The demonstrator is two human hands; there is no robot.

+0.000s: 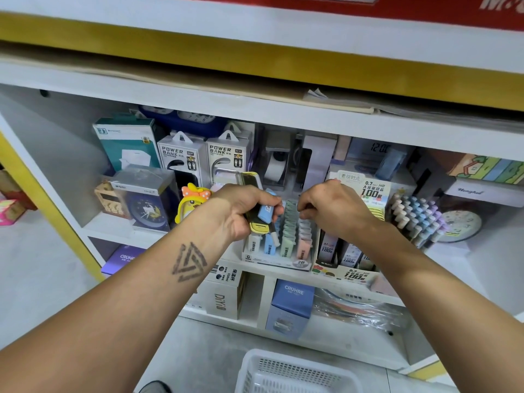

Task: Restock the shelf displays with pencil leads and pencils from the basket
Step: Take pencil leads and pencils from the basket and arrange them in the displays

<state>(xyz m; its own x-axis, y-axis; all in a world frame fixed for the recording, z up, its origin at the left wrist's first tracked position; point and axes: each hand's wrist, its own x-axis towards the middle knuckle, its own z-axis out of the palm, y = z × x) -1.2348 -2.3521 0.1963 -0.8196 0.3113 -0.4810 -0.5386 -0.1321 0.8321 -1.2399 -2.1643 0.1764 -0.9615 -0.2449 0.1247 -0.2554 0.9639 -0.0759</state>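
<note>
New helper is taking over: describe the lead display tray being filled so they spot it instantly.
On the white middle shelf, find the two Power Bank boxes; the tray sits in front, below both hands. It alone holds pastel lead cases in rows, marked 2B.

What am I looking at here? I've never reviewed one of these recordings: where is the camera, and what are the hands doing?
The single picture comes from a camera worn on a person's head, looking down at their own arms. The left hand grips a bundle of small lead cases, blue and yellow. The right hand reaches with curled fingers into the display box of pastel cases on the shelf; whether it pinches one is hidden. Beside it stands a rack of pencils. A white basket sits below.
</note>
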